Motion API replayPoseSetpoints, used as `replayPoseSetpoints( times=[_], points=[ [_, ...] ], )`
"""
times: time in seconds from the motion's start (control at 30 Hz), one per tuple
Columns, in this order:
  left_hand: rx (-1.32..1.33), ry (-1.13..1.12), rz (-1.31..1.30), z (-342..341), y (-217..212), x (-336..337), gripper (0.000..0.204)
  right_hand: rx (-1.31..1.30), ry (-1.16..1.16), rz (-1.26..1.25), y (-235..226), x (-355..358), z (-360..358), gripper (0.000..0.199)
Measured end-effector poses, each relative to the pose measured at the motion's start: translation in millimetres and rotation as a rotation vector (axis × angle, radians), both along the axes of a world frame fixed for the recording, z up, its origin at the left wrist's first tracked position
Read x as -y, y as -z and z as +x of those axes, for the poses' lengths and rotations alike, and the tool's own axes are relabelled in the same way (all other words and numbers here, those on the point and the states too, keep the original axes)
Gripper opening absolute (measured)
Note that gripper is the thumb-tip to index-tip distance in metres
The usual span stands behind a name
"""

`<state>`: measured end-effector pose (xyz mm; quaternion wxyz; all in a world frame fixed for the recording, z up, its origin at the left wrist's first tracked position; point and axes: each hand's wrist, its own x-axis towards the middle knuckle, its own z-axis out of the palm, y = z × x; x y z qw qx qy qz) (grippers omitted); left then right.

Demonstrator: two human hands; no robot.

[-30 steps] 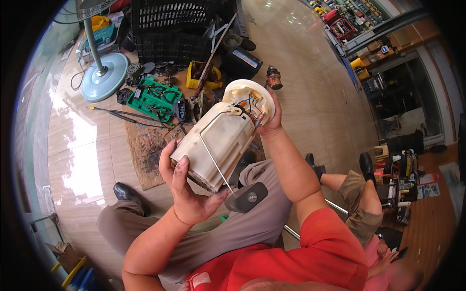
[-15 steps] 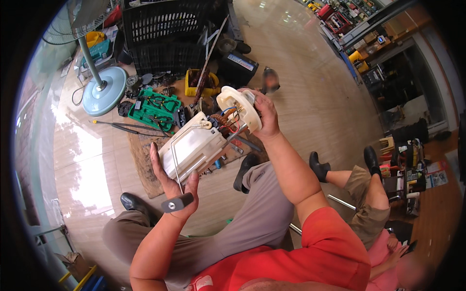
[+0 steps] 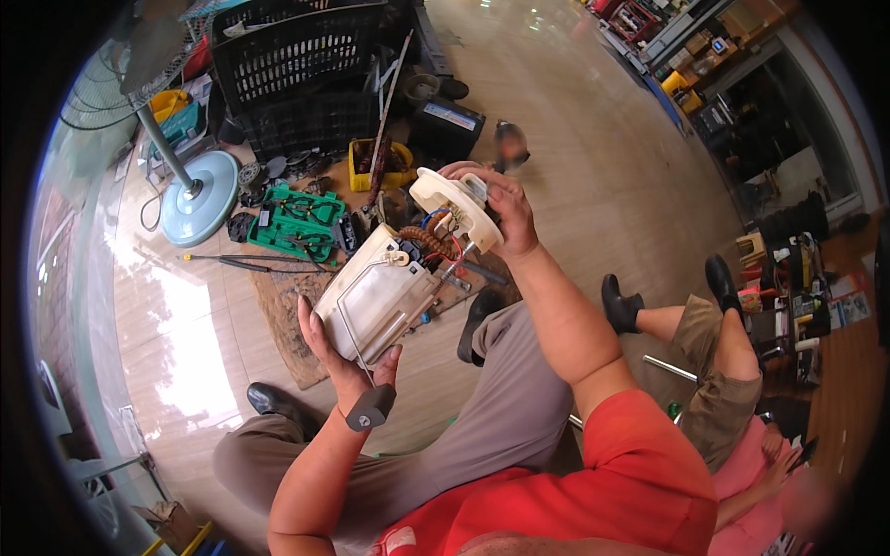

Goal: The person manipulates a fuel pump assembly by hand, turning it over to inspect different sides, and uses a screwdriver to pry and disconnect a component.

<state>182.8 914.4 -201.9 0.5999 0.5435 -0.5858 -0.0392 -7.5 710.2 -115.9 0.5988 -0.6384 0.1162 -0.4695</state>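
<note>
A cream plastic fuel pump module (image 3: 375, 287) is held in front of me, tilted, with its round flange (image 3: 456, 208) up at the right. My left hand (image 3: 354, 366) cradles the lower end of its body, thumb and fingers on opposite sides. My right hand (image 3: 508, 215) grips the flange from its outer side, fingertips over the connector part. Between flange and body run a brown corrugated hose (image 3: 424, 241), red and blue wires and a metal rod. A thin wire arm crosses the body down to a dark float (image 3: 371, 409) by my left wrist.
Beyond the module lie an open green tool case (image 3: 295, 222), a yellow bin (image 3: 378, 165), a black battery (image 3: 448, 128) and black crates (image 3: 301, 79). A fan with a pale blue base (image 3: 199, 195) stands left. Another person sits at the right, legs (image 3: 718, 371) near mine.
The view has shifted slightly. The module's body now hangs a little steeper below the flange, with more of the hose showing. Both hands keep hold, and the right fingers have shifted over the flange.
</note>
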Motion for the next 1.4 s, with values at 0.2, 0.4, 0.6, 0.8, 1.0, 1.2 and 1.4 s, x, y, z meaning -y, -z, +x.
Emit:
replayPoseSetpoints(
  times=[0.2,0.4,0.6,0.8,1.0,1.2,1.4],
  points=[
    [0.005,-0.003,-0.007,-3.3,-2.4,-2.9,0.099,0.068,-0.060,0.124,5.6,0.9,2.6,0.047],
    [-0.032,-0.017,-0.014,-6.6,-4.7,-5.7,0.097,0.087,-0.096,0.283,6.8,-2.9,10.2,0.047],
    [-0.013,-0.021,0.026,-3.7,-19.6,-11.0,0.101,-0.004,-0.045,0.482,20.2,2.6,9.2,0.051],
    [-0.019,-0.034,0.030,0.0,-28.4,-13.7,0.101,0.084,-0.033,0.594,24.1,2.1,13.3,0.047],
    [-0.128,-0.018,0.129,3.3,-32.8,-14.1,0.096,0.070,0.075,0.718,38.0,8.6,13.8,0.038],
    [-0.224,-0.037,0.166,6.0,-21.7,-9.4,0.091,0.051,0.027,0.682,38.3,5.3,18.6,0.036],
    [-0.273,-0.084,0.179,8.9,2.3,-1.1,0.096,-0.051,0.019,0.303,16.8,-10.4,27.1,0.041]
  ],
)
